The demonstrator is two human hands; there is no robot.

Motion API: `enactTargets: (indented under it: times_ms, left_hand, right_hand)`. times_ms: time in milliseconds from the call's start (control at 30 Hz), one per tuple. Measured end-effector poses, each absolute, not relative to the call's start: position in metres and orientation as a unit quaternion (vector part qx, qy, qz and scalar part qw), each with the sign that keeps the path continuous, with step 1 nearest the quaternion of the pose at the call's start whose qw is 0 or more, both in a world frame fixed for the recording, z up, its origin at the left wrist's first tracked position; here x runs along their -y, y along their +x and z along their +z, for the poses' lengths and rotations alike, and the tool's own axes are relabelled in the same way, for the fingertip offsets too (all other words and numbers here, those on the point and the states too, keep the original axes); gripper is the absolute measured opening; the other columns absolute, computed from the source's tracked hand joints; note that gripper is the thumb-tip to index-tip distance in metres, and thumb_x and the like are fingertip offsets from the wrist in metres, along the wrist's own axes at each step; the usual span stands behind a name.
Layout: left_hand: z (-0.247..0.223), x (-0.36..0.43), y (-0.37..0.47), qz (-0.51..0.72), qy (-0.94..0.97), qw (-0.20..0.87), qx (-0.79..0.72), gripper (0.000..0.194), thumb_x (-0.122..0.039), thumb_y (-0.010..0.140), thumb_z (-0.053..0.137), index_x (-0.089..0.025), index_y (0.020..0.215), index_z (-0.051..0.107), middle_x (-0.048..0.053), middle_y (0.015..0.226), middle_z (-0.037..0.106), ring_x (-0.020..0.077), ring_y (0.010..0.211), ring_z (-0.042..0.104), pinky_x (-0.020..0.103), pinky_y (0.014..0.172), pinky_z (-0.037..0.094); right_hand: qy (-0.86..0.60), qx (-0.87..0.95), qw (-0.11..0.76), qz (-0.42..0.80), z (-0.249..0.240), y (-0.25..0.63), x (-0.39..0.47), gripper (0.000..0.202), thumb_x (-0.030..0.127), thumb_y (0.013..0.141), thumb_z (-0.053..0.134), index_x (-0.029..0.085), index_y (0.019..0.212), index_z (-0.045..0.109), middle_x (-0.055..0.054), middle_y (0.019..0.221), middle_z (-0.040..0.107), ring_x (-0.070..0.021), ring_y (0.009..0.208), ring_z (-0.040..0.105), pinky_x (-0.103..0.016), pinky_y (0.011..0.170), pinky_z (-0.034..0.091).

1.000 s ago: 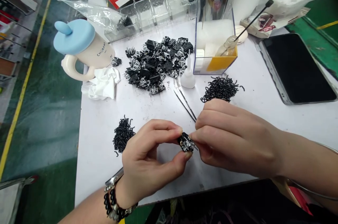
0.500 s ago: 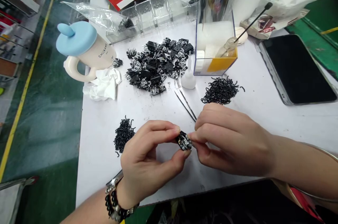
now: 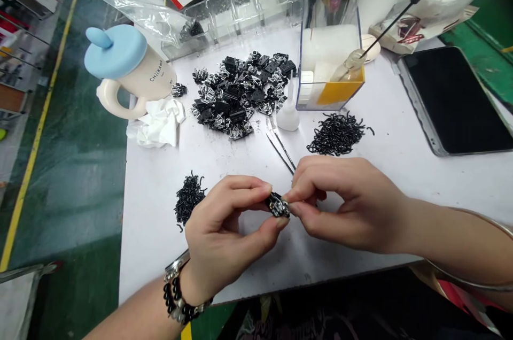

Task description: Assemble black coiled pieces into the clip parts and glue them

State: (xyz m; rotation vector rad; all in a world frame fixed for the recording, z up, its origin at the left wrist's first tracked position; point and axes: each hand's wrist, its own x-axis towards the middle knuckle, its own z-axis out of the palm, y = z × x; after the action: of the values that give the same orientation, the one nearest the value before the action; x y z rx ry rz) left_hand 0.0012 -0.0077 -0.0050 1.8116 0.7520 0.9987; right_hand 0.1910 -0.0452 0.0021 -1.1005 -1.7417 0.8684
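Observation:
Between thumb and forefinger, my left hand [image 3: 228, 228] pinches a small black-and-silver part [image 3: 277, 205] that looks like a miniature model engine. At its right side, the fingertips of my right hand [image 3: 344, 201] are pressed together against the part; whatever they grip is hidden. Just beyond the right fingers lie the tweezers [image 3: 281, 152], partly covered by them. A heap of similar black-and-silver parts [image 3: 236, 94] sits farther back. Small curved black pieces form one pile [image 3: 189, 198] left of my left hand and another pile [image 3: 337, 134] behind my right hand.
A lidded mug [image 3: 138, 75] and crumpled tissue [image 3: 162, 123] stand at the left. Behind are a clear compartment tray [image 3: 224, 16] and a small white squeeze bottle [image 3: 287, 115]. A clear organiser box [image 3: 332, 95] holds a glass bottle. A dark-screened tablet [image 3: 460, 99] lies at right.
My right fingers have shifted their grip, with thumb and forefinger now meeting at the part's upper right side. My left hand keeps hold of the part. The view has moved slightly.

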Motion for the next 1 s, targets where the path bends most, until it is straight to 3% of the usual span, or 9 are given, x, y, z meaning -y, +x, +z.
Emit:
enactTargets:
  times_ms: [200, 600, 1000]
  left_hand:
    - [-0.005, 0.009, 0.002, 0.409, 0.721, 0.465, -0.313, 0.038, -0.003, 0.064, 0.075, -0.021, 0.097, 0.069, 0.005, 0.091, 0.064, 0.0156, 0.085, 0.061, 0.022, 0.066, 0.056]
    - [-0.005, 0.009, 0.002, 0.406, 0.723, 0.465, -0.31, 0.037, -0.004, 0.064, 0.075, -0.021, 0.096, 0.069, 0.005, 0.09, 0.064, 0.016, 0.085, 0.061, 0.023, 0.066, 0.057]
    - [-0.001, 0.012, 0.005, 0.395, 0.673, 0.549, -0.299, 0.035, -0.003, 0.065, 0.075, -0.02, 0.095, 0.071, 0.007, 0.089, 0.063, 0.0159, 0.079, 0.064, 0.023, 0.063, 0.059]
  right_hand:
    - [-0.433, 0.684, 0.454, 0.372, 0.0, 0.191, 0.043, 0.008, 0.003, 0.076, 0.06, 0.01, 0.073, 0.059, 0.003, 0.066, 0.053, -0.0014, 0.06, 0.047, -0.012, 0.056, 0.038]
    - [-0.399, 0.723, 0.452, 0.337, -0.004, 0.194, 0.042, 0.01, 0.006, 0.078, 0.058, 0.014, 0.073, 0.055, 0.001, 0.068, 0.056, -0.0079, 0.067, 0.05, -0.021, 0.061, 0.042]
    - [-0.373, 0.753, 0.416, 0.347, 0.003, 0.203, 0.034, 0.005, 0.008, 0.081, 0.058, 0.012, 0.08, 0.061, -0.003, 0.076, 0.062, -0.0074, 0.072, 0.054, -0.018, 0.065, 0.046]
